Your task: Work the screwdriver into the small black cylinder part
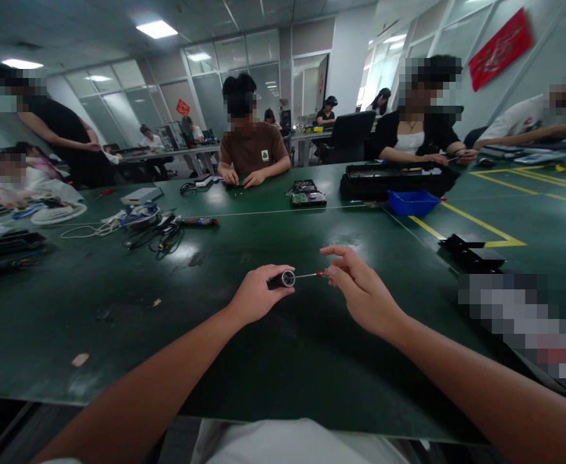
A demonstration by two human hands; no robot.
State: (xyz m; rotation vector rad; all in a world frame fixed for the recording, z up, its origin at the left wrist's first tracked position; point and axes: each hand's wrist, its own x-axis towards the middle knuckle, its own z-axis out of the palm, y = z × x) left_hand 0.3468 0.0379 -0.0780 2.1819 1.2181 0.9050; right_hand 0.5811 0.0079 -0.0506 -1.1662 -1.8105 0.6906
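Observation:
A short black cylinder (pixel 282 280) with a pale ring at its open end is gripped between the thumb and fingers of my left hand (pixel 258 293), above the green table. My right hand (pixel 360 290) pinches the red handle of a small screwdriver (pixel 312 275), with its index finger raised away from the handle. The thin metal shaft points left and its tip meets the ringed end of the cylinder. Whether the tip is inside or only against the end cannot be made out.
Across the green table (pixel 244 361) sits a person in a brown shirt, near a circuit-board device (pixel 307 194). A blue tray (pixel 413 202) and black housing (pixel 474 252) lie to the right; tangled cables (pixel 164 233) lie to the left. More people sit around.

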